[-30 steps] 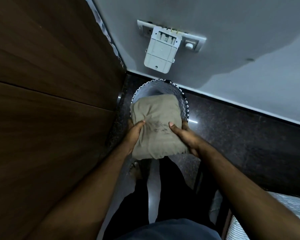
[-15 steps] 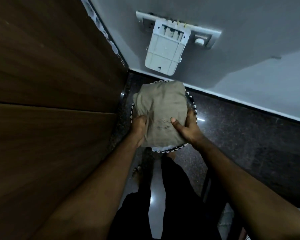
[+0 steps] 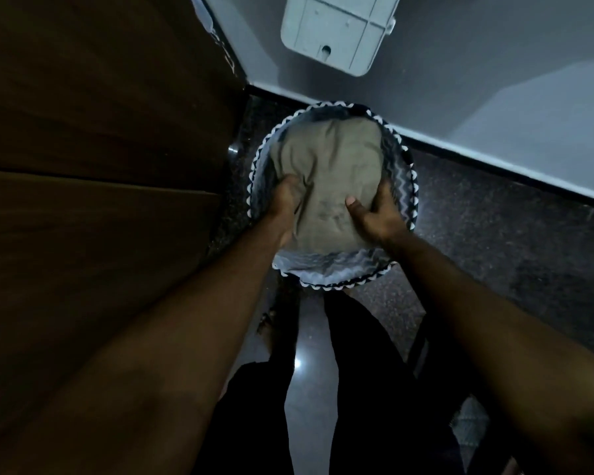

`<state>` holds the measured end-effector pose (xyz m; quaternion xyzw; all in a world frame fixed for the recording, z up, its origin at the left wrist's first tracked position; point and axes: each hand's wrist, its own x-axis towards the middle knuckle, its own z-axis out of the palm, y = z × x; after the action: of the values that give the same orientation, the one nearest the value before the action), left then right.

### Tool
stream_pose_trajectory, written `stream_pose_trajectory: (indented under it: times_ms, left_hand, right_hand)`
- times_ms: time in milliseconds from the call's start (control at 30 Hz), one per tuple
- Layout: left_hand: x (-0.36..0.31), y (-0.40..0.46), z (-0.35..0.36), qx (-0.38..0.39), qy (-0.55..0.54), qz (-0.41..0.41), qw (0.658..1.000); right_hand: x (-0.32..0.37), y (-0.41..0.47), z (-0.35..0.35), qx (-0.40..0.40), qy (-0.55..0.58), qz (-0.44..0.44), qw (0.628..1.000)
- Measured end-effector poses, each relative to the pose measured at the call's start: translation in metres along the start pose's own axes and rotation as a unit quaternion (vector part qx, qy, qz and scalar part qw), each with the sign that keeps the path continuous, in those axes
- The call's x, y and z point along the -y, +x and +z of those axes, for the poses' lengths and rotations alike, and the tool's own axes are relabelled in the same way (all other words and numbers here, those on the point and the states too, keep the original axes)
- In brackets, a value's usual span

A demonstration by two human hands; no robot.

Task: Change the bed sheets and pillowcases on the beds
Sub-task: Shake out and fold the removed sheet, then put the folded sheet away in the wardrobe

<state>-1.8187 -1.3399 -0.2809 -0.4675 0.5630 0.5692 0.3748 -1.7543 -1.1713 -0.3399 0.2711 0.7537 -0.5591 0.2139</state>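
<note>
Left hand (image 3: 288,204) clenched on near-left edge of olive folded bedding bundle (image 3: 330,180); right hand (image 3: 378,214) grips near-right edge, thumb on top. Bundle, 1 second ago held above laundry basket (image 3: 326,286), now sunk inside basket rim, filling most of opening. Basket on dark floor (image 3: 494,234) beside wooden panel (image 3: 100,132), below wall box (image 3: 336,29). Judgement: used linen nearly deposited; release next.

No words, brand names, labels or numbers can be read anywhere. The folded cloth (image 3: 326,186) carries a faint dark marking on its near part, between the hands, but it is too dim and blurred to tell whether it is writing or a drawn pattern. The pale plastic box (image 3: 336,29) on the wall shows only moulded ribs and a hole.
</note>
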Motion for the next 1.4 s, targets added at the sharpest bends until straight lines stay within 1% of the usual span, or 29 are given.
stream_pose_trajectory:
  times_ms: [67,100,133,200,267,300,367,400,533,567,633,733,867,967,1100,1167,1233,1333,1400]
  left_hand:
    - [-0.006,0.008,0.011,0.003,-0.007,0.013,1.0]
    - [-0.003,0.013,0.015,0.006,-0.003,0.031,0.999]
    - [0.005,0.03,0.015,0.005,0.003,0.046,0.999]
    - [0.032,0.072,0.019,-0.011,0.025,0.023,0.999]
    - [0.044,0.076,0.028,-0.004,0.01,0.03,1.0]
    - [0.043,0.062,0.032,-0.006,0.019,0.044,0.999]
    - [0.025,-0.001,0.036,-0.014,-0.014,0.056,0.998]
    - [0.023,-0.009,0.037,-0.01,-0.011,0.057,0.998]
    - [0.002,-0.09,0.029,0.017,-0.03,0.086,0.996]
    - [-0.001,-0.101,0.026,0.014,-0.047,0.092,0.995]
    - [-0.008,-0.133,0.016,0.013,-0.042,0.109,0.993]
    - [-0.028,-0.192,0.0,0.012,-0.049,0.167,0.985]
    - [-0.045,-0.281,-0.04,-0.014,-0.067,0.267,0.961]
    - [-0.046,-0.343,-0.074,-0.037,-0.101,0.303,0.947]
    - [-0.034,-0.404,-0.12,-0.067,-0.127,0.376,0.915]
    - [-0.02,-0.427,-0.144,-0.076,-0.142,0.398,0.903]
    - [-0.007,-0.452,-0.166,-0.088,-0.148,0.434,0.884]
    - [0.029,-0.489,-0.207,-0.13,-0.167,0.497,0.841]
    - [0.054,-0.514,-0.234,-0.156,-0.174,0.519,0.822]
  right_hand:
    - [0.003,0.014,0.001,-0.003,-0.07,0.012,0.997]
    - [0.004,0.018,0.001,-0.002,-0.114,0.033,0.993]
    - [0.007,0.018,0.003,-0.001,-0.133,0.051,0.99]
    - [0.015,0.017,0.008,-0.005,-0.131,0.043,0.99]
    - [0.025,0.01,0.012,-0.009,-0.148,0.016,0.989]
    - [0.03,0.004,0.013,-0.008,-0.155,0.006,0.988]
    - [0.041,-0.009,0.012,-0.007,-0.152,0.002,0.988]
    - [0.047,-0.014,0.011,-0.006,-0.147,0.003,0.989]
    - [0.084,-0.047,0.003,-0.021,-0.125,-0.003,0.992]
    - [0.096,-0.056,0.002,-0.025,-0.116,-0.014,0.993]
    - [0.127,-0.078,-0.002,-0.022,-0.1,-0.039,0.994]
    - [0.179,-0.118,-0.006,-0.012,-0.09,-0.081,0.993]
    - [0.253,-0.182,-0.006,0.02,-0.08,-0.165,0.983]
    - [0.295,-0.226,-0.004,0.049,-0.083,-0.22,0.971]
    - [0.345,-0.275,0.008,0.092,-0.088,-0.295,0.947]
    - [0.365,-0.302,0.019,0.111,-0.09,-0.337,0.93]
    - [0.384,-0.329,0.034,0.124,-0.097,-0.374,0.914]
    - [0.4,-0.386,0.064,0.15,-0.086,-0.439,0.881]
    - [0.403,-0.424,0.085,0.166,-0.072,-0.473,0.862]
